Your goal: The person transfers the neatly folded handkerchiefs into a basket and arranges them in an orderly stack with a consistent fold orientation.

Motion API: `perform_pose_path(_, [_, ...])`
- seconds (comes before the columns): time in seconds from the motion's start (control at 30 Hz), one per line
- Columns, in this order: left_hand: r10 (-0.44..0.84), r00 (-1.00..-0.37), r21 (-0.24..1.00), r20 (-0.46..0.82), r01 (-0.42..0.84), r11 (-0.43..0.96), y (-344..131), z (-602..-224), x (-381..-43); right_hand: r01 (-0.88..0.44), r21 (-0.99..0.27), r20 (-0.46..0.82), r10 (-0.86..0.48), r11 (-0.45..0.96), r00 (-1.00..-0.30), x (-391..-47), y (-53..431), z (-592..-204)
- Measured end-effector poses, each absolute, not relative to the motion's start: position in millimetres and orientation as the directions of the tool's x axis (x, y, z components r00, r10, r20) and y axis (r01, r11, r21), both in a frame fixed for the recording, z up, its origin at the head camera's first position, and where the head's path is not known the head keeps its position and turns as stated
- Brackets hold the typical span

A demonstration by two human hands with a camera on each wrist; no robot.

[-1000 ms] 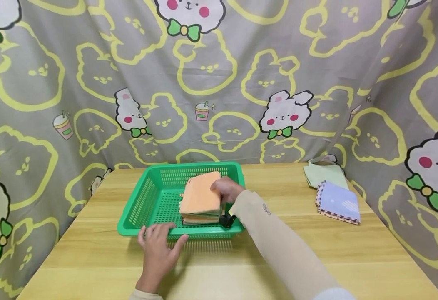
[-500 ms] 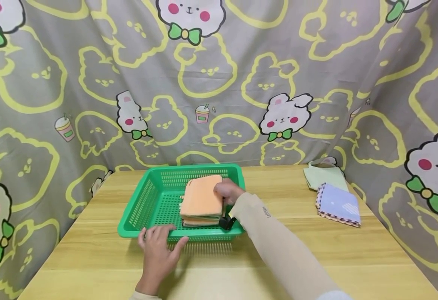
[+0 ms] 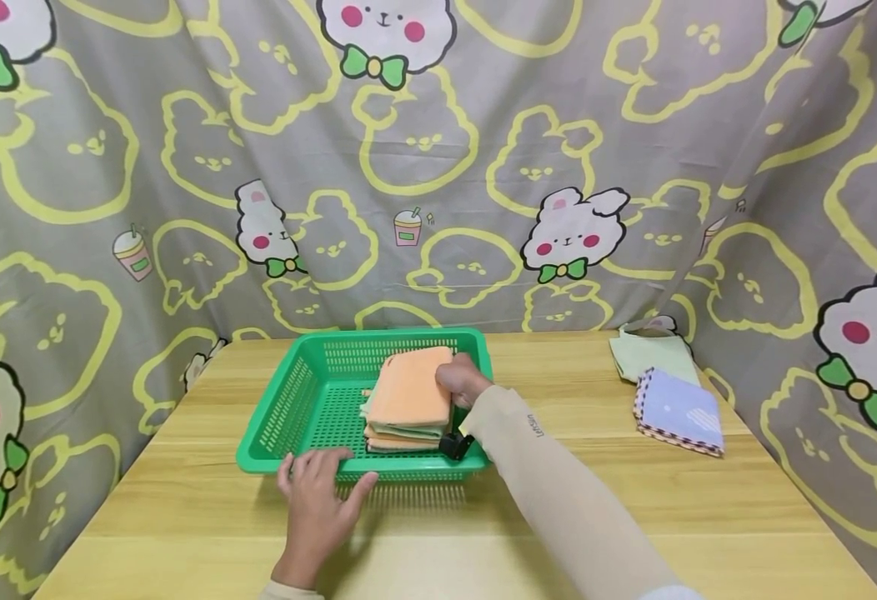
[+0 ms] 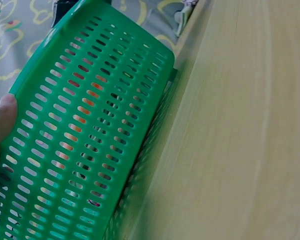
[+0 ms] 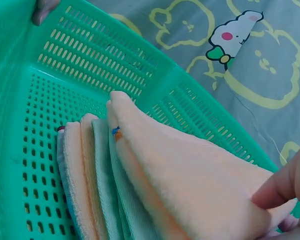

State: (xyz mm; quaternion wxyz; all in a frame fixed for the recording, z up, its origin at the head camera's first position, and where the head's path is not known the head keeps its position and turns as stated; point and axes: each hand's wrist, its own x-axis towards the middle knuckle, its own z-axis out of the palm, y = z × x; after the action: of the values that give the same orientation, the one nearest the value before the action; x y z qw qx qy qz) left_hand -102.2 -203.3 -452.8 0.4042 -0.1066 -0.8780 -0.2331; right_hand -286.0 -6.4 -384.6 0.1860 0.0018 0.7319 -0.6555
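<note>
A green plastic basket (image 3: 258,433) stands on the wooden table. My left hand (image 3: 320,508) holds its near rim, fingers over the edge and thumb (image 4: 8,107) against the outer wall. Inside, towards the right end, lies a stack of folded towels in pale orange and green (image 5: 102,175). My right hand (image 3: 463,379) pinches the right edge of the top folded orange towel (image 3: 412,387), thumb on its upper face. In the right wrist view this towel slants over the green ones, its far edge raised. The right hand's other fingers are mostly hidden under the towel.
At the table's right side lie a folded blue towel with a checked edge (image 3: 680,410) and a pale green cloth (image 3: 652,354), partly overlapping. A patterned grey curtain (image 3: 468,167) surrounds the wooden table (image 3: 558,500) at the back and sides.
The top orange towel has shifted slightly to the right along with my right hand, showing more of the stack's left side. My left hand stays on the basket rim.
</note>
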Motion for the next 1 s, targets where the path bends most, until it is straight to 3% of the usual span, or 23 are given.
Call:
perform_pose_path(0.4, [-0.008,-0.657,0.331,0.754,0.368,0.869,-203.4,-453.7,-102.2,0.201,-0.976,-0.213,-0.178,0.082,-0.961,-285.7,-8.8,-386.8])
perform_pose_path(1.0, [0.004,-0.645,0.313,0.764,0.376,0.872,-203.6,-451.4,-102.2,0.319,-0.944,-0.329,-0.213,0.08,-0.92,-282.9,-7.2,-381.2])
